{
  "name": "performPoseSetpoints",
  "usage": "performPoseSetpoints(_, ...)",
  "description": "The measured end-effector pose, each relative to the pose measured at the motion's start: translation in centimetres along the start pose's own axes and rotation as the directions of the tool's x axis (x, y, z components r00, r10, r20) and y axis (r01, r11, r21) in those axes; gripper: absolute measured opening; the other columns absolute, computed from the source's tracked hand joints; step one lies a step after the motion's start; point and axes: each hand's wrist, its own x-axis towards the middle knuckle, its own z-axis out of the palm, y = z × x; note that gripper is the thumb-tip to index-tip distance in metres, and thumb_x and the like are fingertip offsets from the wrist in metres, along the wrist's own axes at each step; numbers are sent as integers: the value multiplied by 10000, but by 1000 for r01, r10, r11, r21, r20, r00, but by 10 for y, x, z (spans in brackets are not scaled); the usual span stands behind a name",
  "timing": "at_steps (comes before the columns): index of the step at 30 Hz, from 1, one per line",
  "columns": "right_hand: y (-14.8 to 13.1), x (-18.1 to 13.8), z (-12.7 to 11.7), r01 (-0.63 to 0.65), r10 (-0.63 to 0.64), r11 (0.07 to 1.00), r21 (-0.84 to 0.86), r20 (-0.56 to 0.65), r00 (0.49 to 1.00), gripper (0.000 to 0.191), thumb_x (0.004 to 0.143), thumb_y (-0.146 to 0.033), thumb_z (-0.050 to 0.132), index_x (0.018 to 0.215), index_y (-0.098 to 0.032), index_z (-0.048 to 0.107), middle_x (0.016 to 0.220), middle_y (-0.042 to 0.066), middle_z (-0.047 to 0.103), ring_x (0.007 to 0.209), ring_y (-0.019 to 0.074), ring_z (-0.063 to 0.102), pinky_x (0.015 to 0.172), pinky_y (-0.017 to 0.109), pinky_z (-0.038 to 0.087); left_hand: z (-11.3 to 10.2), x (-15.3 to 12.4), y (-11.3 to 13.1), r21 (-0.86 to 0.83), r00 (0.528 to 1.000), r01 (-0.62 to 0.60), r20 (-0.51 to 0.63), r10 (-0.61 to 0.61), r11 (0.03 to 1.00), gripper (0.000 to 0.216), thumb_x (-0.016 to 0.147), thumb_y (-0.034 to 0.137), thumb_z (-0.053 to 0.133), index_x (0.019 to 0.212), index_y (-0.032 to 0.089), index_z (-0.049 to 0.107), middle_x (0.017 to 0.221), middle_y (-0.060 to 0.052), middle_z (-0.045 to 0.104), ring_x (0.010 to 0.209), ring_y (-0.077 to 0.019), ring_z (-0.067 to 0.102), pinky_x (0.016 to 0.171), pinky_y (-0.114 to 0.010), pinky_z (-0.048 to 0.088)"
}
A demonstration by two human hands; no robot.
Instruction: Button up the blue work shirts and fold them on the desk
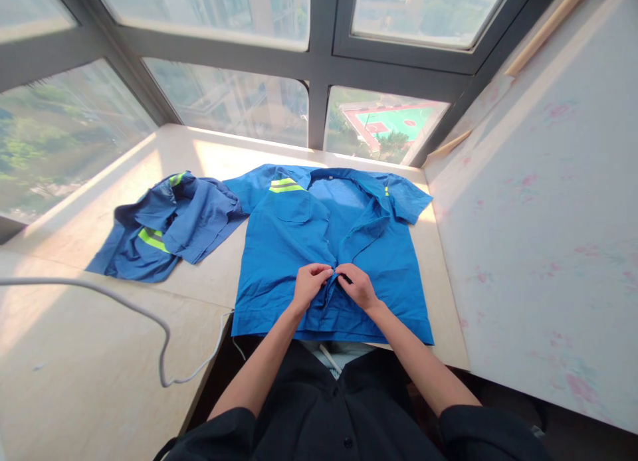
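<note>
A blue short-sleeved work shirt (284, 248) lies spread on the sill, collar toward the window and hem toward me. Yellow-green and grey reflective tape crosses its chest above a pocket. The upper front hangs apart, with one edge folded back. At the lower front opening, my left hand (313, 285) pinches one edge of the shirt. My right hand (357, 285) closes on the other edge, its fingertips almost meeting those of the left. Whatever small fastening lies between the fingertips is hidden.
A second blue garment (199, 215) with reflective tape lies crumpled to the left. A grey cable (124, 305) loops over the pale sill (90, 341) at left. Window frames (319, 69) bound the far side, and a flower-patterned wall (538, 235) stands at right.
</note>
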Motion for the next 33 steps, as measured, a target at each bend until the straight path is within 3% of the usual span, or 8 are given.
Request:
performPoseSetpoints(6, -1, -2, 0, -13, 11, 997, -71, -32, 999, 190, 920, -238, 501, 908, -221, 689, 985, 97, 716, 938, 217, 668, 852, 396, 553, 3, -1, -2, -21, 999, -34, -22, 33, 999, 238, 729, 335, 696, 866, 148, 749, 759, -39, 737, 625, -130, 622, 548, -221, 477)
performPoseSetpoints(15, 1, -6, -1, 40, -35, 995, -92, 52, 998, 254, 970, -281, 469, 963, -249, 721, 973, 88, 702, 926, 211, 647, 851, 386, 542, 6, 6, -5, -16, 998, -59, -17, 58, 998, 239, 736, 338, 687, 867, 147, 746, 751, -36, 733, 633, -136, 625, 579, -237, 488)
performPoseSetpoints(22, -2, -5, -4, 97, -80, 979, -182, 98, 992, 314, 993, -289, 429, 950, -256, 738, 972, 86, 718, 882, 204, 646, 790, 370, 523, 7, 7, -10, 23, 990, -135, -32, 135, 991, 223, 749, 330, 679, 862, 150, 749, 808, -55, 748, 751, -175, 674, 678, -270, 527)
performPoseSetpoints(30, 2, -7, -2, 61, -58, 982, -177, 22, 998, 250, 971, -287, 481, 947, -236, 725, 985, 94, 726, 928, 216, 665, 820, 387, 523, -6, 11, -8, 164, 978, -166, 153, 141, 972, 231, 784, 334, 660, 879, 151, 765, 750, -50, 741, 715, -184, 675, 662, -278, 531)
performPoseSetpoints(33, 5, -8, -1, 79, -79, 982, -170, 9, 997, 236, 970, -272, 487, 957, -226, 717, 1002, 96, 728, 956, 214, 671, 838, 381, 535, -10, 7, -10, 156, 968, -193, 191, 162, 969, 303, 755, 358, 709, 955, 134, 755, 828, -67, 747, 724, -177, 669, 677, -276, 533)
